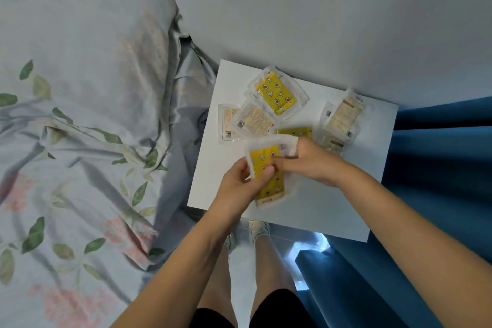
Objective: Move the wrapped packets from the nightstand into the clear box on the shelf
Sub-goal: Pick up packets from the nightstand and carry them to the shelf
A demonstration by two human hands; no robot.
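Observation:
Several clear-wrapped packets lie on the white nightstand (332, 208). One yellow patterned packet (277, 94) sits face up near the wall. Pale packets (253, 120) lie beside it, and more pale packets (342, 117) are stacked at the right. Another yellow packet (295, 132) peeks out behind my hands. My left hand (243, 184) and my right hand (311, 162) both grip a small stack of yellow packets (269, 176) just above the nightstand top. The clear box and the shelf are out of view.
A bed with a floral sheet and pillow (80, 114) fills the left side. A white wall (319, 21) stands behind the nightstand. Blue curtain folds (439, 181) hang at the right. My legs and feet (258, 229) are below the nightstand's front edge.

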